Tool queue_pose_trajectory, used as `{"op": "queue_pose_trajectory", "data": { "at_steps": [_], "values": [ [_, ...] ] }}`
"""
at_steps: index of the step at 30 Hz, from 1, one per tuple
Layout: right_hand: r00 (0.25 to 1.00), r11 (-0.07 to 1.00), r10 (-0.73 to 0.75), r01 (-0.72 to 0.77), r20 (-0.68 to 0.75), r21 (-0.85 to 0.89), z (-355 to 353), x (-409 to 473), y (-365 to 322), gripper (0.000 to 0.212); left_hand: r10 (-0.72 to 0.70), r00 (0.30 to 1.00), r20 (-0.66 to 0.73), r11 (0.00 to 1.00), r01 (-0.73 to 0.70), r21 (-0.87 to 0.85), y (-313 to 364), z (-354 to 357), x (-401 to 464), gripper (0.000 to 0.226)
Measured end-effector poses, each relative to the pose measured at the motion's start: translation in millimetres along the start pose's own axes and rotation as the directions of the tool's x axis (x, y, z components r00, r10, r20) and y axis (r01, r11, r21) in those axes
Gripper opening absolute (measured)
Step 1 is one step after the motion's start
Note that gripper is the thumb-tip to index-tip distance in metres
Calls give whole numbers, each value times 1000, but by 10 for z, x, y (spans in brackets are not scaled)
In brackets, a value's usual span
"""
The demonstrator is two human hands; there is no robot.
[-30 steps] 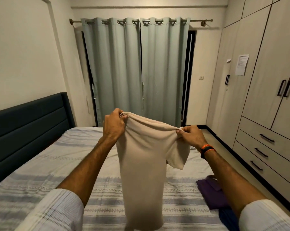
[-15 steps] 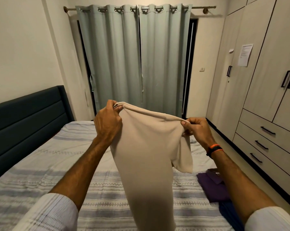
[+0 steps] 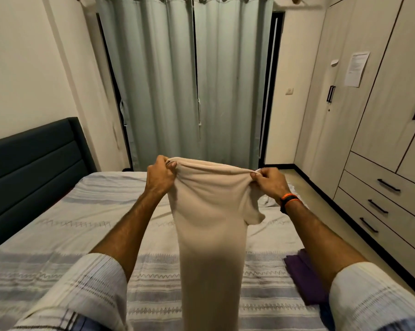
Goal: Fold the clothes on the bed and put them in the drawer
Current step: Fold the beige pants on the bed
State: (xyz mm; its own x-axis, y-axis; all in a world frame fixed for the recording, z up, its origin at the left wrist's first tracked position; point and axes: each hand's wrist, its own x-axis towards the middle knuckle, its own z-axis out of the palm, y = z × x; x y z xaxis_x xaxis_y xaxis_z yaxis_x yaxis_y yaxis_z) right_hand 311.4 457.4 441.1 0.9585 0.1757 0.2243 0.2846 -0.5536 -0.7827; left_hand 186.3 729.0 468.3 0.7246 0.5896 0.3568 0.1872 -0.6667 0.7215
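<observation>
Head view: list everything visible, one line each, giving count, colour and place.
beige garment: one, beige, held up over the bed
bed: one, striped grey-white cover, below
headboard: one, dark blue, left
purple clothes: one pile, purple, right edge of bed
white cloth: one, white, far right of bed
curtains: two, pale green, far wall
wardrobe: one, light wood, right
drawers: three, black handles, shut
paper: one, white, on wardrobe door
wristband: one, orange-black, right wrist
hands: left hand and right hand grip the garment's top edge
</observation>
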Motion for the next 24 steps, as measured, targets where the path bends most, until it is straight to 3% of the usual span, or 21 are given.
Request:
{"op": "queue_pose_trajectory", "data": {
  "at_steps": [6,9,15,20,24],
  "values": [
    [958,974,-165,196,-235,116,-170,201,-310,17,215,962,-166,960,-239,-144,287,-140,227,26],
    [943,959,-212,252,-257,132,-232,77,-312,16,283,941,-187,931,-316,-180,263,-166,119,29],
    [965,978,-193,203,-177,40,-144,-469,77,15,324,935,-144,919,-347,-185,-211,-19,-520,22],
    [998,997,-66,65,-16,-37,218,-1360,666,13,323,946,10,935,-318,-155,-1033,154,-1477,22],
    [986,992,78,-62,147,-113,616,-2235,1153,13,180,962,205,982,-163,-95,-1738,215,-2407,29]
  ]
}}
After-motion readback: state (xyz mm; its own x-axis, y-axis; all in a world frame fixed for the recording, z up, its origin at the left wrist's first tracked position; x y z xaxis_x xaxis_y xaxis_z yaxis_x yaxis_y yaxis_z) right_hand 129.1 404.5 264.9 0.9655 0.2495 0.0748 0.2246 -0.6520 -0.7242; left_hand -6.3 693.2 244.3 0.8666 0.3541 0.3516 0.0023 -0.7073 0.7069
